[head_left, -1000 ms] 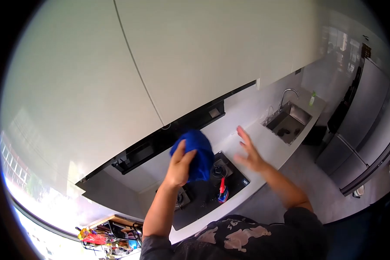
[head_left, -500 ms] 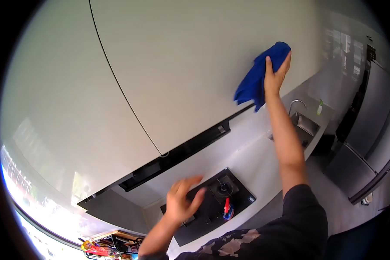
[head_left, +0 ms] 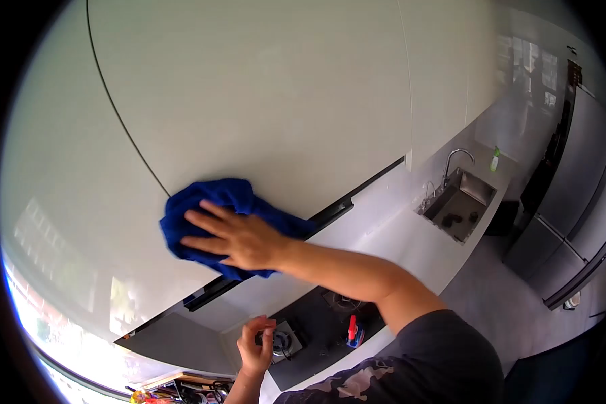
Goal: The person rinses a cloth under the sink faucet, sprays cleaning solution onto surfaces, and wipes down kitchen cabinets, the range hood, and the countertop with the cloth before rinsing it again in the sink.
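My right hand [head_left: 239,236] presses a blue cloth [head_left: 182,215] against the glossy pale cabinet door [head_left: 283,101], near its lower edge and the seam between two doors. The fingers are spread over the bunched cloth, whose folds trail to the right and below the edge. Over the left part of the black hob [head_left: 303,357], my left hand [head_left: 254,347] hovers with loosely curled fingers and a gap at the thumb. Nothing shows in it. A red and blue object [head_left: 354,333], perhaps a brush, rests on the hob's right part.
Beneath the cabinets runs a dark range hood strip [head_left: 209,293]. Farther right are a sink [head_left: 461,205] with a tap [head_left: 456,156] and a green-labelled spray bottle [head_left: 495,160] on the counter. A grey fridge [head_left: 572,182] stands beyond. Crowded utensils [head_left: 182,390] sit at lower left.
My right hand has swept the cloth left and down across the door, from the upper right to the seam. My left hand has drawn lower and its fingers have curled more.
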A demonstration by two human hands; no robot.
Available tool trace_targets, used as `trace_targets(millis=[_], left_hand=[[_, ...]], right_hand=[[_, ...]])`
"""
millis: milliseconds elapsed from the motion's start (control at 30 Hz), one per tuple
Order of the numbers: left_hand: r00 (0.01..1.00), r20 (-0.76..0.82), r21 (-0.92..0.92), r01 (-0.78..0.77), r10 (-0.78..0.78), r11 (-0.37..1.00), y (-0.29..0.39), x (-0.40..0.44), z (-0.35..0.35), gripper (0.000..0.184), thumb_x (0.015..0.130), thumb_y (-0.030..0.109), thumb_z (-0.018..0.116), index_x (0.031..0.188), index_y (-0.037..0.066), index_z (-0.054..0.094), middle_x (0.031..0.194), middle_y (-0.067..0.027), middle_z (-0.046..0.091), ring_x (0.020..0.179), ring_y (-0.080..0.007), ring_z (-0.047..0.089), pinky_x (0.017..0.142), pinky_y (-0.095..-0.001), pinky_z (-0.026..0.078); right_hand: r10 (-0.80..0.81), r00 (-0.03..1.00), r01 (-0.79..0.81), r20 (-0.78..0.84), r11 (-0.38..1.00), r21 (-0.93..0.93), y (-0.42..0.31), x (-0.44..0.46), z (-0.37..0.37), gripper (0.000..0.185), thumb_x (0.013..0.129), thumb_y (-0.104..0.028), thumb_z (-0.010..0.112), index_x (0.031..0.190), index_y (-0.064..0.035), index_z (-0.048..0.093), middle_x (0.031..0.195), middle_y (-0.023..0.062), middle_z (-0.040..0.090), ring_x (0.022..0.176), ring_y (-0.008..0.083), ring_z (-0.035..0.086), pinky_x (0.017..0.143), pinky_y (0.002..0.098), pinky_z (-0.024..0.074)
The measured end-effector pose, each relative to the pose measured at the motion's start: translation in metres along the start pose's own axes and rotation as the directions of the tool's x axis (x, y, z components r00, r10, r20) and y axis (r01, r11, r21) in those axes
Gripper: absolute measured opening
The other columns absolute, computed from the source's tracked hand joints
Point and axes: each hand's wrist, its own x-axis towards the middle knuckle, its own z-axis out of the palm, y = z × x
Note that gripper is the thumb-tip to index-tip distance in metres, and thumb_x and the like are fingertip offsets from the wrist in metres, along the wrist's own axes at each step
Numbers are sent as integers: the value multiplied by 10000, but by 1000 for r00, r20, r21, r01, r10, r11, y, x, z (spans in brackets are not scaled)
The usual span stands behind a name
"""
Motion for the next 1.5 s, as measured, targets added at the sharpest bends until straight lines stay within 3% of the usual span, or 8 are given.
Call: trace_targets(millis=[200,300,533,700,800,967,1300,1500], left_hand=[[938,-154,65,322,-309,945,-38,-77,-45,156,871,58,486,1001,-29,488,761,-100,605,705,-154,594,664,-254,467],[857,-286,23,453,-428,891,-38,-119,-74,187,885,66,472,1050,-19,488,808,-94,597,711,-145,578,658,-245,460],[943,-223,67,266,-246,962,-49,-61,-42,131,870,58,469,969,-21,501,733,-100,607,674,-153,596,644,-262,465],[968,38,77,245,-249,966,-34,-21,-25,317,850,145,529,1138,22,483,995,-183,606,955,-281,594,820,-381,455],[960,-210,103,212,-187,972,-34,-41,-39,82,852,24,477,913,-19,512,743,-102,612,672,-170,603,667,-257,463],[767,-524,-19,425,-371,905,-47,-123,-92,193,902,71,461,1072,-13,500,843,-103,609,739,-146,580,683,-245,463],[835,-549,91,28,27,996,-29,30,-78,47,780,7,511,825,4,498,766,-93,534,731,-184,540,685,-290,441],[829,-310,815,-19,465,578,-14,56,-102,278,692,110,621,945,69,513,1084,-205,437,990,-374,421,821,-492,372]], right_hand=[[432,624,-513,-651,855,75,219,-34,-133,643,785,-302,591,1275,39,351,1332,213,340,1234,367,320,1005,471,254],[530,433,-821,-729,567,-75,348,-58,-165,497,877,-349,468,1336,-225,324,1415,138,211,1270,341,248,919,629,268],[82,967,-117,-241,984,-135,17,160,-58,667,660,-442,635,1255,-204,447,1377,195,257,1262,427,216,888,668,243],[-368,921,382,-127,918,106,49,156,-46,514,639,-214,671,1138,-148,563,1330,142,358,1255,343,272,1038,518,187],[1,803,-240,-595,915,-323,193,149,-144,554,754,-246,597,1190,54,434,1221,246,423,1150,383,376,1020,384,269],[482,351,-889,-803,440,-125,391,111,-230,669,769,-612,481,1307,-233,364,1268,194,420,1156,419,380,953,526,309],[-421,875,399,-237,907,-137,-9,309,-27,553,767,-342,580,1275,-183,434,1371,190,262,1269,375,249,1026,518,227],[-207,679,-11,-704,956,-293,168,333,-182,396,822,-297,489,1120,-36,493,995,214,578,968,350,537,815,380,439]])
